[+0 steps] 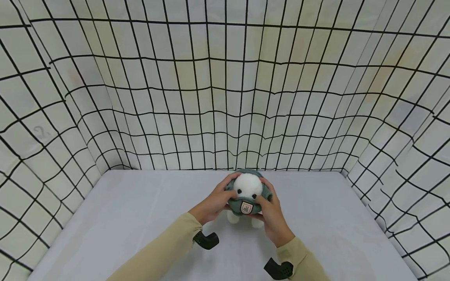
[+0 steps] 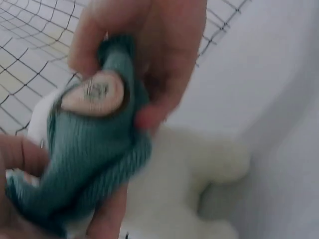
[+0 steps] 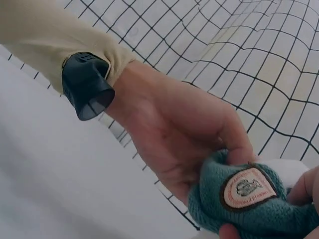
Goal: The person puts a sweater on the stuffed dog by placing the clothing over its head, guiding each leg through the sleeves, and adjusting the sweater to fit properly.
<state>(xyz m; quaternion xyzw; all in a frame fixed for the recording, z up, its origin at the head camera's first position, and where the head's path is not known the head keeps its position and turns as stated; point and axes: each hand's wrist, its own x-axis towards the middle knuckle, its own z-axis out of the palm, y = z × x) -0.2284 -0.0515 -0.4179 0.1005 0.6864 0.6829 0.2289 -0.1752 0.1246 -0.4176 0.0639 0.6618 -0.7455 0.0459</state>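
Observation:
A white plush toy with black eyes stands near the back of the table, facing me. Around its head runs a teal knitted hat, its pale patch lying just below the eyes. My left hand grips the knit at one side, thumb beside an eye. On the opposite side my right hand holds the knit, its thumb close to the other eye. The left wrist view shows the toy's white body and stubby limbs under the bunched knit. Fingers partly hide the hat's edges.
A white-covered table lies under the toy. White walls with a black grid net rise at the back and both sides. Black wrist cameras sit at the cuffs of the beige sleeves.

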